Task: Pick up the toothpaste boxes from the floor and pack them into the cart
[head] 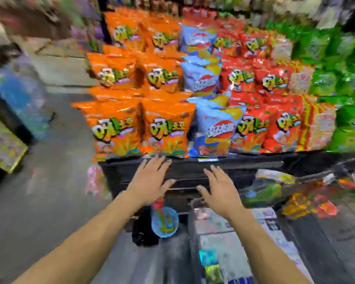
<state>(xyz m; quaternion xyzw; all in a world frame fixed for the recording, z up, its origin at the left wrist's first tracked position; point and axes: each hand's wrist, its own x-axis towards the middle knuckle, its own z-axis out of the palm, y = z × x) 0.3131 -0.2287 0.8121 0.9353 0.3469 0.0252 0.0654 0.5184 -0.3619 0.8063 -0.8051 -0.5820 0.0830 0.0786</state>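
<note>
Snack shelves (193, 89) fill the background; our left hand (150, 179) and right hand (219, 191) hover empty, fingers spread, over what looks like the cart (213, 242), boxes too blurry to place.

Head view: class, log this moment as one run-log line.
left hand: open, empty | right hand: open, empty | snack bags: shelved ahead

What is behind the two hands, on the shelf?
Behind the left hand and right hand, the shelf holds orange snack bags, blue bags and red bags. Deeper rows are covered.
</note>
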